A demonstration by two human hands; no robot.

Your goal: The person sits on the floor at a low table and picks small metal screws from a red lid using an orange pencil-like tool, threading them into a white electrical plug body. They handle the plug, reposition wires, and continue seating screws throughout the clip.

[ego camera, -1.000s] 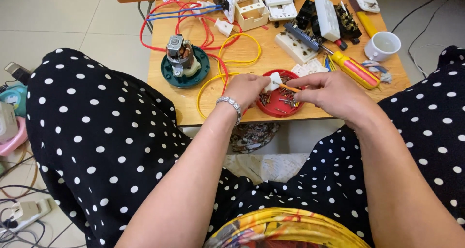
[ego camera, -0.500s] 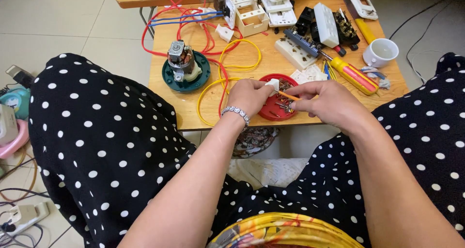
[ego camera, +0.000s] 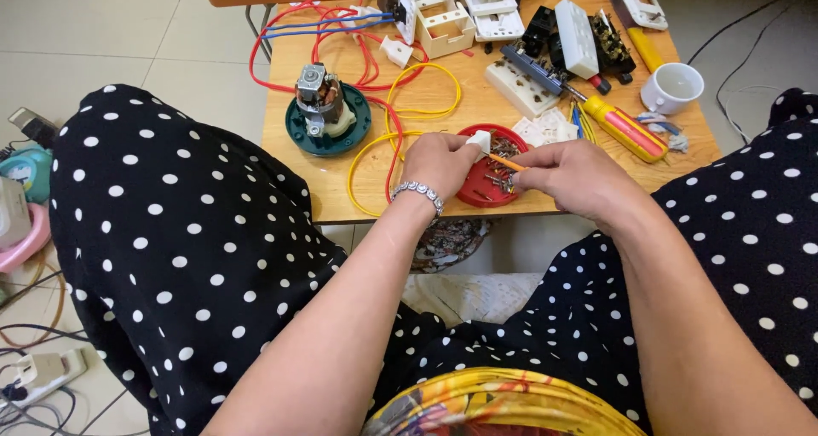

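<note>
Item: small white plastic electrical part [ego camera: 480,139], being pinched between the fingertips of the left hand [ego camera: 440,165] just above the near-left rim of the red round lid [ego camera: 471,194]. Left fingers are curling tight around the part; a beaded bracelet [ego camera: 419,192] is sitting on that wrist.

Item: thin orange-handled tool [ego camera: 506,161], being gripped by the right hand [ego camera: 573,175], fingers closing narrowly on its handle, the tip pointing left toward the white part and reaching close to it; contact cannot be told.

Item: red round lid, lying at the near edge of the low wooden table [ego camera: 375,189], holding a scatter of small screws and metal bits [ego camera: 497,167] directly under both hands.

Item: small electric motor [ego camera: 317,99], standing on a dark green round base [ego camera: 300,132], well to the left of the hands.

Item: yellow wire [ego camera: 380,144], looping between the green base and the lid; red wires [ego camera: 294,28] trailing toward the far side.

Item: yellow and red screwdriver [ego camera: 625,132], lying to the right of the lid, near a white cup [ego camera: 673,87].

Item: white socket housings and switch parts [ego camera: 446,23], lying along the far side of the table.

The person is sitting with knees in black polka-dot fabric [ego camera: 170,248] on either side of the table
</note>
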